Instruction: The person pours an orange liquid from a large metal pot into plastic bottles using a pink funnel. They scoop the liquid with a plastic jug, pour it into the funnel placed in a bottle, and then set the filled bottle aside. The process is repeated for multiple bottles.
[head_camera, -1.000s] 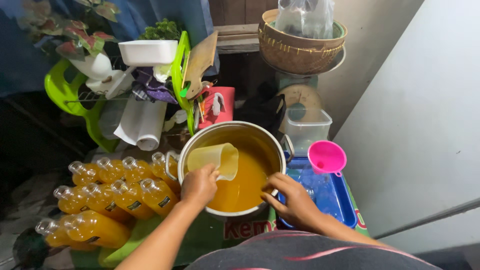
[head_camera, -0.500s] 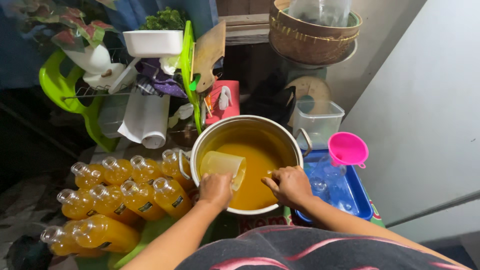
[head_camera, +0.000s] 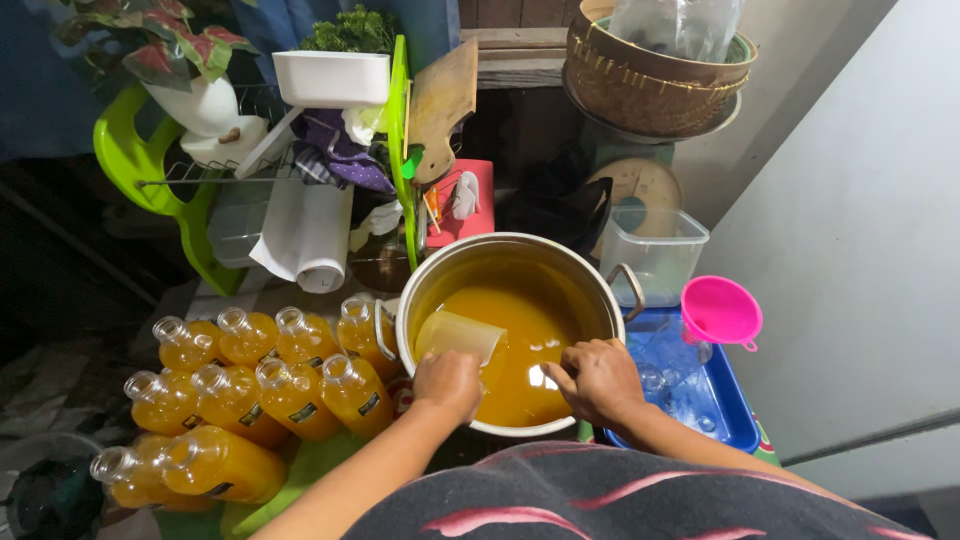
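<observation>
Orange liquid (head_camera: 520, 350) fills pot (head_camera: 600, 290); left hand (head_camera: 447, 383) grips jug (head_camera: 460, 336), right hand (head_camera: 598, 379) clasps rim.

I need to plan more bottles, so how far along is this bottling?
Done: about a dozen uncapped bottles stand filled with orange liquid. In hand: the left hand dips a plastic jug into the pot, while the right hand grips its rim. Left: the pot is about half full, and the pink funnel sits in an empty bottle.

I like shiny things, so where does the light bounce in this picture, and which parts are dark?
Head view: glare spots sit on the orange liquid in the pot beside the right hand; the left edge is dim and shadowy; the bottles glint slightly; the edges look curved.
</observation>
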